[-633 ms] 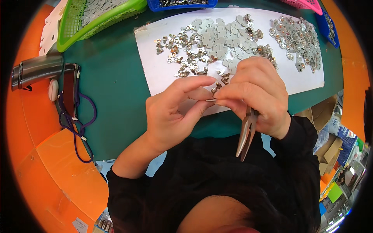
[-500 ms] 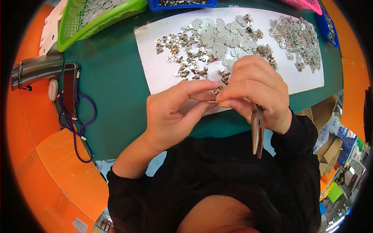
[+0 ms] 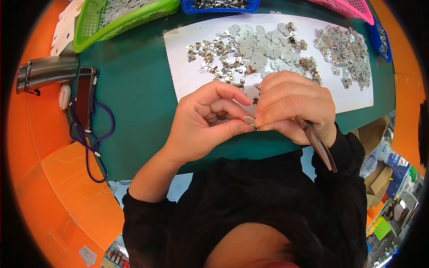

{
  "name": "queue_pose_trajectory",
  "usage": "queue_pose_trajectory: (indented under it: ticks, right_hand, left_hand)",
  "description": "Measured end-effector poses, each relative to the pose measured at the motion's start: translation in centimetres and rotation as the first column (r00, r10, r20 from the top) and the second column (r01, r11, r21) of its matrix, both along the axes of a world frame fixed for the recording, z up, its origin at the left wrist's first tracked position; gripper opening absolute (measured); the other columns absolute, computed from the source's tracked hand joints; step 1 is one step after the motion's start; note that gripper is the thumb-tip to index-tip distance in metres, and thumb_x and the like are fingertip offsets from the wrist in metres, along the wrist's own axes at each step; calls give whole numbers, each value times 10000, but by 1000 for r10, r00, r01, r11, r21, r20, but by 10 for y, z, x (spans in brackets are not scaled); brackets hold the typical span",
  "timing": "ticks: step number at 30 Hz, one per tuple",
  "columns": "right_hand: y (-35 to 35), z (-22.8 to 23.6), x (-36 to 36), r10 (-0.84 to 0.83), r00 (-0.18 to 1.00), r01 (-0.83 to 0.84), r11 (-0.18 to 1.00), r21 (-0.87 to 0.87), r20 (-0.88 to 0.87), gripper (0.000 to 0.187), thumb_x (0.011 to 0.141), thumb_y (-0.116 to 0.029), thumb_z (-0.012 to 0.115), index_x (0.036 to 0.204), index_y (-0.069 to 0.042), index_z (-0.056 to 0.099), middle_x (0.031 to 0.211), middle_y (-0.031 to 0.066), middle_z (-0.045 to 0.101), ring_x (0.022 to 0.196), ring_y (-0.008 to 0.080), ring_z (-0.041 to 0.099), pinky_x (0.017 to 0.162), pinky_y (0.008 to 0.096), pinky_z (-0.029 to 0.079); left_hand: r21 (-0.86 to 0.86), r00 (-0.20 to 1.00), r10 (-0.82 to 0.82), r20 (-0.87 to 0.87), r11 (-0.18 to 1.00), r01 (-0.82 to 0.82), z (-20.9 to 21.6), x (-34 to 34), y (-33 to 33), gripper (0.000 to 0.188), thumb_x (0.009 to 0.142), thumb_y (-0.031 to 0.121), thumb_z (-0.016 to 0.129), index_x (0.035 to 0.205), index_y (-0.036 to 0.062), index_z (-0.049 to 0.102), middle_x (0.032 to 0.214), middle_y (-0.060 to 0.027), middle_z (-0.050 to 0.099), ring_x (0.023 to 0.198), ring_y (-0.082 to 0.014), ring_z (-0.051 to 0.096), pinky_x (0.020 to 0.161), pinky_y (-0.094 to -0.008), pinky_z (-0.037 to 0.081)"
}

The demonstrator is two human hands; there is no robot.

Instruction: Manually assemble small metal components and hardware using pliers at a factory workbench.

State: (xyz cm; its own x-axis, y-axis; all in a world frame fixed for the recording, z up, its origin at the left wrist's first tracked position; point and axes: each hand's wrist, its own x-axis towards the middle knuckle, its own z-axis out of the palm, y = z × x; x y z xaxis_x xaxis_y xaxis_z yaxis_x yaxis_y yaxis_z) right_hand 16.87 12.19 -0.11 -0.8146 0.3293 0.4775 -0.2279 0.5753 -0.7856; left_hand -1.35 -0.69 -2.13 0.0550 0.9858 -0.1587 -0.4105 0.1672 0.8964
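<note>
A small flat grey metal plate (image 3: 249,120) sits between my two hands, in front of the white sheet. My left hand (image 3: 203,120) pinches it between thumb and fingers, with the index finger raised off it. The fingertips of my right hand (image 3: 297,102) press at the plate's other side; whatever else they hold there is hidden. Tucked in the same right hand is a pair of pliers (image 3: 318,145), its jaws pointing down toward me. Beyond my hands lie a heap of grey flat plates (image 3: 263,47) and scattered shiny metal clips (image 3: 219,53).
A white sheet (image 3: 183,76) covers part of the green table (image 3: 134,116). More metal pieces (image 3: 346,53) lie at its right. Around the far edge stand a green basket (image 3: 129,24), blue trays (image 3: 219,11) and a pink basket (image 3: 353,10). A phone (image 3: 85,96) with a purple cord lies left.
My hands have come slightly nearer to me. The pliers have swung, their jaws now pointing further right. The plate has turned and shows more of its face. The whole view has shifted slightly.
</note>
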Motion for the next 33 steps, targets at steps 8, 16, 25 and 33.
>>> queue_pose_trajectory:
  ticks: [8, 16, 25, 33]
  right_hand:
    - [-20, -11, -6, -79, 997, 55, 825, -562, -19, 191, 874, 25, 671, 957, -67, 525, 864, 150, 674, 837, 237, 640, 792, 365, 511]
    - [-32, -25, -18, -157, 985, 53, 682, -730, -75, 251, 894, 1, 669, 968, -83, 445, 871, 165, 669, 842, 229, 646, 785, 346, 517]
    - [-37, -30, -29, -265, 935, 38, 738, -674, -237, 148, 900, 78, 629, 974, 12, 519, 935, 186, 673, 910, 214, 686, 805, 325, 564]
    - [-35, -18, -29, -259, 966, 208, 752, -626, 10, 97, 899, -10, 682, 981, 15, 637, 961, 110, 673, 835, 142, 642, 740, 257, 520]
  left_hand:
    - [21, 997, 68, 32, 997, -69, -5, -3, 1, 327, 830, -76, 715, 1114, -10, 567, 937, -87, 696, 897, -124, 678, 813, -252, 546]
    - [-102, 949, 65, 309, 994, -35, -9, -6, 4, 331, 819, -46, 734, 1102, 1, 568, 923, -114, 705, 858, -177, 700, 786, -294, 572]
    - [-210, 849, 81, 522, 977, 36, -13, -12, 1, 264, 873, 44, 708, 1110, 21, 594, 929, -127, 701, 836, -224, 705, 771, -328, 587]
    - [-13, 938, 184, 295, 982, -189, -10, -4, -1, 208, 855, -61, 694, 1051, -23, 634, 994, -127, 698, 909, -184, 689, 845, -304, 564]
